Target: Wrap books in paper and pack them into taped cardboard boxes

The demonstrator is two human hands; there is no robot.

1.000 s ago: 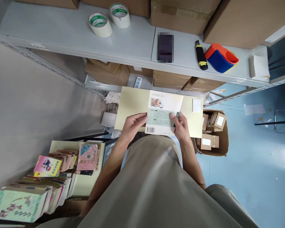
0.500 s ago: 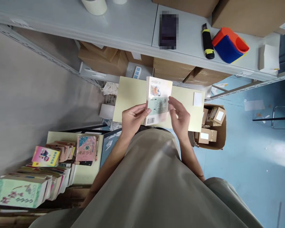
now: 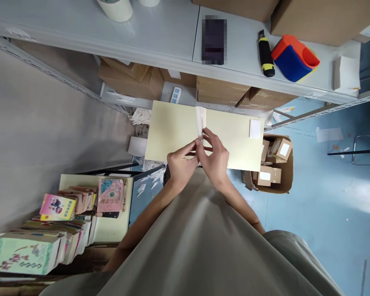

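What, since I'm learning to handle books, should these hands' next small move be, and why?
Perhaps tilt the book flatter, one cover toward the eyes: it stands nearly edge-on to the view, its near end between the left hand and right hand, so its covers hardly show.

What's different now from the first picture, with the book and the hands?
The book has turned from showing its back cover to nearly edge-on, so it looks thin. The left hand and right hand have moved inward and now meet at its near end. The white card still lies on the table, and the cutter stays on the shelf.
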